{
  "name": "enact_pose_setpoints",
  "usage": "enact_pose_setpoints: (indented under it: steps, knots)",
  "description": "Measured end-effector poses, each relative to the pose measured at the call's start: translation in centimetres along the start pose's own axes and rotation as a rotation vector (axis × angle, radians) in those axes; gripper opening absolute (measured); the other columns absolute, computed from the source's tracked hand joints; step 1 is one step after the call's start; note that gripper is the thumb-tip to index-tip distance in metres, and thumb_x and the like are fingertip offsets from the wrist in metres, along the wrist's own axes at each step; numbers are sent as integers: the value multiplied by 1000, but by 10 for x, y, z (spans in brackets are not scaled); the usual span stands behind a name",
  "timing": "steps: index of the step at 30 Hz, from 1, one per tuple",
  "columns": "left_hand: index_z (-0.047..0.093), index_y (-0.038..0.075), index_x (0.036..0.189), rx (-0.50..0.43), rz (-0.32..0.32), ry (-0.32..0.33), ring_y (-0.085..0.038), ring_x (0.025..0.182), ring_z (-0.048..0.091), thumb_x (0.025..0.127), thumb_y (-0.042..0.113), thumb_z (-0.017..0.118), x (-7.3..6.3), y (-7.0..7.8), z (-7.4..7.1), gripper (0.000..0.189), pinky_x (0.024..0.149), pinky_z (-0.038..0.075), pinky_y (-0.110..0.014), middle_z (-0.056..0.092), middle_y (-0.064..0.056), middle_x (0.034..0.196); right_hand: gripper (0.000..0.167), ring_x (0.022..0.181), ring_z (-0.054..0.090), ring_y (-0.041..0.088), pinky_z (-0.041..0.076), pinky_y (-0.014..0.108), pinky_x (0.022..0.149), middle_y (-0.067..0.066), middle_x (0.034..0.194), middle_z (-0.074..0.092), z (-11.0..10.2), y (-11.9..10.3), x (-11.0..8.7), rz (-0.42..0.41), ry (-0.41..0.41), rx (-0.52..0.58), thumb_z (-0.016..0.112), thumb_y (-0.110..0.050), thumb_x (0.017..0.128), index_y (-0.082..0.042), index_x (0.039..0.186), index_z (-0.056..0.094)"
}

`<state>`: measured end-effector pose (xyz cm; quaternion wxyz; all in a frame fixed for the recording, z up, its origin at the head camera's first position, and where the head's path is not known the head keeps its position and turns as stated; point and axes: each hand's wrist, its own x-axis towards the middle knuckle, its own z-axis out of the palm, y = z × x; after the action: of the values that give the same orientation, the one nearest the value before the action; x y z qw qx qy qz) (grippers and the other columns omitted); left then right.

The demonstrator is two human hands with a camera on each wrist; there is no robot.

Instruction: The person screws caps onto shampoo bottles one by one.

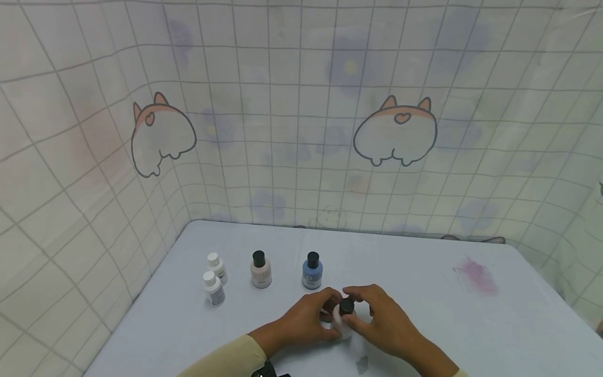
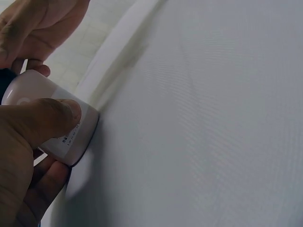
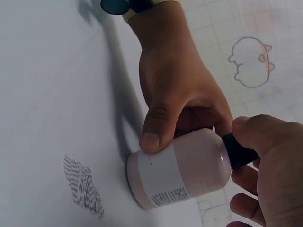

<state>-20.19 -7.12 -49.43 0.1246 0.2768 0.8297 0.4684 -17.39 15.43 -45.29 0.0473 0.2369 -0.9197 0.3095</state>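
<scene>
A pale pink bottle (image 3: 199, 156) with a black cap (image 1: 347, 306) and a white printed label stands upright on the white table near its front. My left hand (image 1: 305, 320) grips the bottle's body from the left, thumb lying across the label in both wrist views. From the right, my right hand (image 1: 390, 325) pinches the black cap between thumb and fingers. The cap sits on the bottle's neck. In the left wrist view the bottle (image 2: 40, 87) is partly hidden behind the left thumb (image 2: 57, 118).
Behind the hands stand a blue bottle (image 1: 312, 275) and another pale pink bottle (image 1: 261, 273), both black-capped. Two small white bottles, a nearer one (image 1: 214, 293) and a farther one (image 1: 218, 268), stand close together at the left. A pink stain (image 1: 478, 276) marks the table's right side.
</scene>
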Motion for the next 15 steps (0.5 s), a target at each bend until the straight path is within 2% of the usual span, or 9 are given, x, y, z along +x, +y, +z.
enact_pose_setpoints:
  steps: [6,15]
  knots:
    - [58,20,126,-31,6,21,1,106,61,77,9,92,2,0,1,60,90,53,-15,62,15,115,54,90,57,15,51,24,71,-12,111,62,-5,7,-4,24,-2,26,86,-27,85,-21,134,63]
    - [59,19,124,-54,7,55,0,105,61,78,12,91,11,-1,5,57,91,53,-17,63,15,114,54,83,54,14,49,25,70,-14,109,64,-11,15,-12,82,18,39,82,-25,89,-21,138,59]
